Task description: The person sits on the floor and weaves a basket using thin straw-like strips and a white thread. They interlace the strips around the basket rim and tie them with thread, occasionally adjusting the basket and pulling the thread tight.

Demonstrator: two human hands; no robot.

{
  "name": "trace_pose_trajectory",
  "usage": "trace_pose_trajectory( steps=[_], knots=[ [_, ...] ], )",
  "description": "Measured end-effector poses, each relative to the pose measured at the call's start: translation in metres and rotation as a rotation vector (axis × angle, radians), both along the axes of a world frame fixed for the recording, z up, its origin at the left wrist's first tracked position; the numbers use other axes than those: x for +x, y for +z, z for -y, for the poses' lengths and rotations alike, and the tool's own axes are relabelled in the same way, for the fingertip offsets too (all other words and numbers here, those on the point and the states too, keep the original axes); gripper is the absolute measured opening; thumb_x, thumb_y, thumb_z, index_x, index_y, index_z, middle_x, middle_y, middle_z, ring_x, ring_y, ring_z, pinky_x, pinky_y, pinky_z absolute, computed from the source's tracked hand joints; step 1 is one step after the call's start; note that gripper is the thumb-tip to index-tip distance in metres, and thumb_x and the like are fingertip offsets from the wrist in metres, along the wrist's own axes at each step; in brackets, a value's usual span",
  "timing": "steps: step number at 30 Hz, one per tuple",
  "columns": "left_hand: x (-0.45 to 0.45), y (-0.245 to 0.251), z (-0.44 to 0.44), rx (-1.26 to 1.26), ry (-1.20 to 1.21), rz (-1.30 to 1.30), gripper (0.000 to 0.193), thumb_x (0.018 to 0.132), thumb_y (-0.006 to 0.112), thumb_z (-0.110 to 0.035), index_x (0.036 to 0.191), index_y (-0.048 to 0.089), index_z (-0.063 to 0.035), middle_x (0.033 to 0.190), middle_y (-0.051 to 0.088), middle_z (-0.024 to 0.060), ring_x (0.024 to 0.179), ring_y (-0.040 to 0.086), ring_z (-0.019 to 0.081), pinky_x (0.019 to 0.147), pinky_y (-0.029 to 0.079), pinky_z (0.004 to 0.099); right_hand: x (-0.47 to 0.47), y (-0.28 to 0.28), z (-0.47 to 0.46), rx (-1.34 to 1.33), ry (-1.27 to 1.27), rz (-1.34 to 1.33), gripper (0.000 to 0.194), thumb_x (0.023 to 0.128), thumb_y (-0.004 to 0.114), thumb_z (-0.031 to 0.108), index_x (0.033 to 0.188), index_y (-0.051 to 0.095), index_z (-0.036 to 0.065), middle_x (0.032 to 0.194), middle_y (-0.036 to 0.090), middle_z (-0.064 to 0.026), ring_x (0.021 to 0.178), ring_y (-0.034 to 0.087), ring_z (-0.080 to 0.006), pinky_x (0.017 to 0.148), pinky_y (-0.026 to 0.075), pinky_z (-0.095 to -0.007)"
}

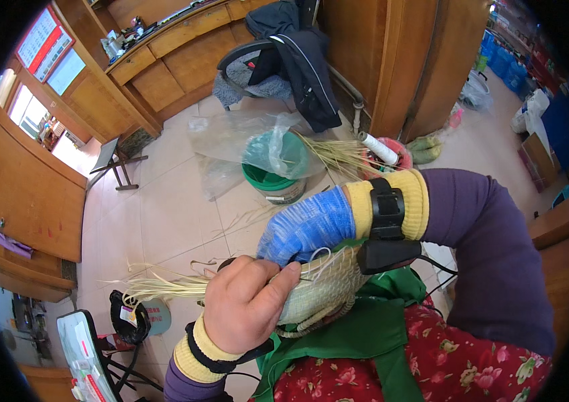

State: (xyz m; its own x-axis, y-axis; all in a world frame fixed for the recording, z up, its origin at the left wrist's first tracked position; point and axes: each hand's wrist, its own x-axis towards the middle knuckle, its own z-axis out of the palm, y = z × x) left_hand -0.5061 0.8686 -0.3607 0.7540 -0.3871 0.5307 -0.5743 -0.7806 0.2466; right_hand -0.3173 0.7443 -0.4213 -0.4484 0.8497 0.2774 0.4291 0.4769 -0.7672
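Note:
A pale woven straw piece (322, 289), shaped like a small basket, lies over my lap, with white stitching across its side. My bare left hand (246, 301) pinches its near-left edge between thumb and curled fingers. Loose straw strands (169, 288) stick out leftward from beneath that hand. White thread (325, 261) loops above the weave, close to my left thumb, where a thin dark tip shows; what it is I cannot tell. In a blue knitted glove, my right hand (307, 226) is curled over the far side of the weave, its fingertips hidden.
A green bucket (274, 183) partly covered by clear plastic stands ahead. Straw stalks (337, 153) lean between it and a red container (401, 151) holding a white roll. At left are a bin with a black liner (128, 316), a small table (83, 352) and a folding stool (116, 163).

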Motion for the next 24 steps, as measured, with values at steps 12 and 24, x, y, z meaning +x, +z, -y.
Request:
trace_pose_trajectory(
  steps=[12, 24],
  knots=[
    [0.024, -0.005, -0.018, -0.403, 0.042, -0.313, 0.014, 0.084, 0.070, -0.001, 0.098, 0.069, -0.0027, 0.075, 0.061, 0.0108, 0.066, 0.059, 0.0291, 0.059, 0.047, 0.0368, 0.060, 0.040, -0.006, -0.378, -0.566, -0.548, 0.027, 0.097, 0.062, 0.027, 0.114, 0.066, 0.007, 0.109, 0.067, -0.0052, 0.100, 0.065, -0.0150, 0.084, 0.057, -0.0318],
    [0.039, -0.011, -0.021, -0.353, -0.001, -0.206, 0.015, 0.085, 0.070, -0.001, 0.100, 0.069, -0.0029, 0.080, 0.065, 0.0118, 0.071, 0.062, 0.0298, 0.063, 0.050, 0.0373, 0.025, 0.050, 0.000, -0.279, -0.379, -0.937, 0.020, 0.100, 0.062, 0.026, 0.103, 0.063, 0.007, 0.090, 0.069, -0.0115, 0.073, 0.066, -0.0184, 0.060, 0.053, -0.0287]
  ],
)
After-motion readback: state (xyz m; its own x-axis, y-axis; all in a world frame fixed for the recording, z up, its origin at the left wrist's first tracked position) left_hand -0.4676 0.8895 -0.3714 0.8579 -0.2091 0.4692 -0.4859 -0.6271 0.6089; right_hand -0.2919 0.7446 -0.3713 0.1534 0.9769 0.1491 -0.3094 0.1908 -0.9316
